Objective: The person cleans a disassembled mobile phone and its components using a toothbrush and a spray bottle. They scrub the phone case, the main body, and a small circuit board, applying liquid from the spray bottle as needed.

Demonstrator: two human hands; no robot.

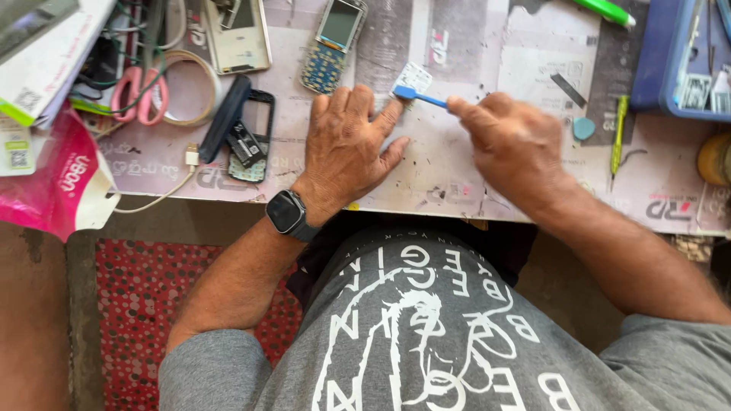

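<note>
The worktable (457, 183) is covered with a pale, worn mat printed with faded markings and speckled with small dark specks and crumbs. At its near edge the mat ends, and below it show a red patterned floor covering (137, 304) and the person's grey shirt.

The left hand (346, 144) lies flat on the mat, fingers spread, with its forefinger tip pressing down a small white circuit board (415, 76) that rests near the middle of the table's far half. A dark watch (288, 213) sits on that wrist. The right hand (510, 141) pinches the handle of a blue brush (419, 95) between thumb and fingers; the brush head touches the near edge of the board.

Just left of the board lies a keypad phone (331, 46) with its front cover off. Further left are a black phone frame (247, 137), a roll of tape (186, 87), pink-handled scissors (137, 95) and a white cable (171, 183). A pink packet (61, 183) hangs over the left corner of the table.

To the right lie a green-yellow pen (618, 133), a small teal pick (584, 128) and, in the far corner, a blue tray (655, 61) holding small parts. A green marker (609, 11) lies at the top edge.
</note>
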